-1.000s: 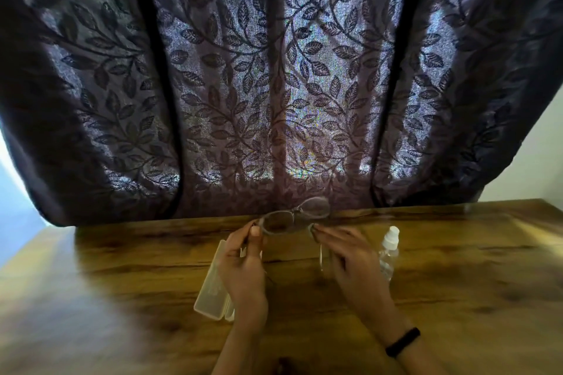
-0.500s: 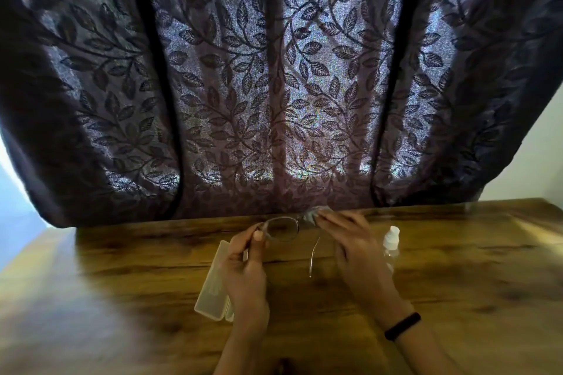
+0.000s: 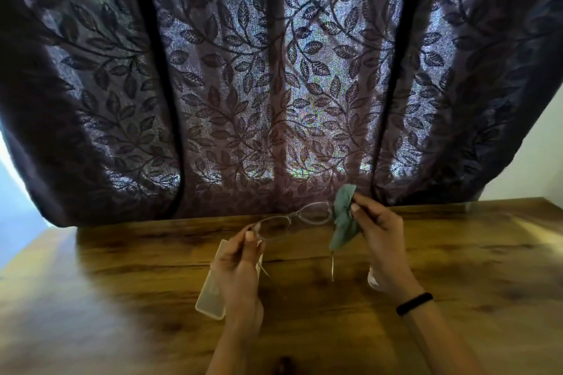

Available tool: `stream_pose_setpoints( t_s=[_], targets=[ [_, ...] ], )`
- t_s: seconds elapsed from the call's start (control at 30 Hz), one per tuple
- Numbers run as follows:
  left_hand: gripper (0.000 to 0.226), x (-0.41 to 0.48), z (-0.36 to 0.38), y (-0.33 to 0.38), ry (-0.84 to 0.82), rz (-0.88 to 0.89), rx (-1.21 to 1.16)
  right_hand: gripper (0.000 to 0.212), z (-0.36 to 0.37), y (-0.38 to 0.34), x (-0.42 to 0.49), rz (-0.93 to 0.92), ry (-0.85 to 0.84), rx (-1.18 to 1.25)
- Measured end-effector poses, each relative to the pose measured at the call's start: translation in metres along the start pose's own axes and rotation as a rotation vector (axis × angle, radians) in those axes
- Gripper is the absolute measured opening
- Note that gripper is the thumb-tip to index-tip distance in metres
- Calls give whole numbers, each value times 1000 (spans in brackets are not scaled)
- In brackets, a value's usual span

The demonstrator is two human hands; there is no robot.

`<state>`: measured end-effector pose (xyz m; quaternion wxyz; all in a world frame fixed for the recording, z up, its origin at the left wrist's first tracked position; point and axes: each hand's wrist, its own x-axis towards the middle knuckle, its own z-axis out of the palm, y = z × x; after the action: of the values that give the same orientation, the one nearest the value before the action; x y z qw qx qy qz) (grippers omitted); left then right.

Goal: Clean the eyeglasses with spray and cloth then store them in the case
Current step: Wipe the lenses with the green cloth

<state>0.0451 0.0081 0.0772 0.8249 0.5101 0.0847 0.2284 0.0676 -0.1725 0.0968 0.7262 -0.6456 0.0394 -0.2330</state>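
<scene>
The clear-framed eyeglasses [image 3: 292, 219] are held up above the wooden table [image 3: 457, 268], lenses facing me, temples hanging down. My left hand [image 3: 237, 271] pinches the left end of the frame. My right hand [image 3: 380, 237] holds a grey-green cloth [image 3: 344, 219] bunched against the right end of the frame. The translucent white case [image 3: 210, 292] lies on the table under my left hand, partly hidden. The clear spray bottle [image 3: 373, 280] stands behind my right wrist, only its base showing.
A dark leaf-patterned curtain [image 3: 274, 85] hangs right behind the table's far edge. A black band [image 3: 414, 303] sits on my right wrist. Bare wood stretches to the left and right of my hands.
My right hand has lifted slightly to the right, and the cloth now shows bunched at the right end of the frame. The spray bottle's top has become hidden behind my right hand.
</scene>
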Motion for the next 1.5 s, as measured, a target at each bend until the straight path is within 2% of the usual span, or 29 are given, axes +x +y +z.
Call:
stream_pose_setpoints(
  t_s=[0.27, 0.37, 0.5, 0.67, 0.8, 0.97, 1.07, 1.2, 1.37, 1.5],
  targets=[
    [24, 2, -3, -2, -43, -82, -84, 28, 6, -2, -8, -115, -206, -166],
    [19, 3, -7, -3, -71, -112, -85, 27, 8, -3, -10, -162, -224, -208],
    [15, 6, -14, -2, -158, -141, 30, 21, 8, -7, -11, -186, -209, -221],
    [24, 8, -12, 1, -32, -148, 5, 19, 9, -3, -15, -173, -225, -283],
    [25, 4, -8, 2, 11, -149, -43, 17, 10, 6, -20, -119, -175, -207],
    [11, 3, -4, 1, 68, -179, -63, 20, 11, 19, -30, -18, -146, -107],
    [17, 3, -4, 2, 85, -177, -80, 22, 10, 25, -36, 1, -134, -106],
    [16, 4, -4, 2, 100, -185, -85, 7, 7, 36, -45, 72, -173, -116],
    [10, 9, -4, 4, 149, -225, -121, 10, 5, 45, -53, 130, -198, -114],
    [15, 11, -2, 9, 169, -212, -145, 9, 5, 55, -64, 227, -204, -133]
  ],
)
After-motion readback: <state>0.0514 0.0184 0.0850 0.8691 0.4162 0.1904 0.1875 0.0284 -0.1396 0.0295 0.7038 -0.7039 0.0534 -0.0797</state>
